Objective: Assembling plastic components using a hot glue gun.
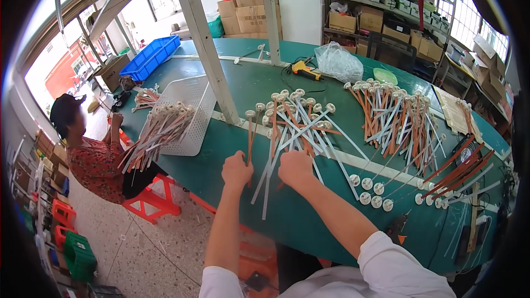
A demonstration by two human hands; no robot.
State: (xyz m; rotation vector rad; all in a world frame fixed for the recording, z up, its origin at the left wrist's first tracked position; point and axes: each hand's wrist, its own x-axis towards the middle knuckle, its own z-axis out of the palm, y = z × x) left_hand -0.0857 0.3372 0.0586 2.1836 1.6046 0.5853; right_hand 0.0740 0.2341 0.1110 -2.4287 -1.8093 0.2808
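Observation:
My left hand (237, 170) is closed on a couple of brown flat strips (252, 140), each topped by a white round disc, standing away from me. To its right my right hand (295, 168) is closed at the near side of a loose pile of silver and brown strips (298, 121) with white disc ends. A brown end shows just below the right fist; how many strips it grips is hidden. Long silver strips (267, 187) lie between the two hands, pointing toward me.
Right of my hands lie a big strip bundle (397, 116) and several white discs (377, 189) on thin rods. At left stand a white basket (193, 96) full of strips and a seated person (91, 154). A yellow glue gun (305, 69) and metal post (205, 38) are farther back.

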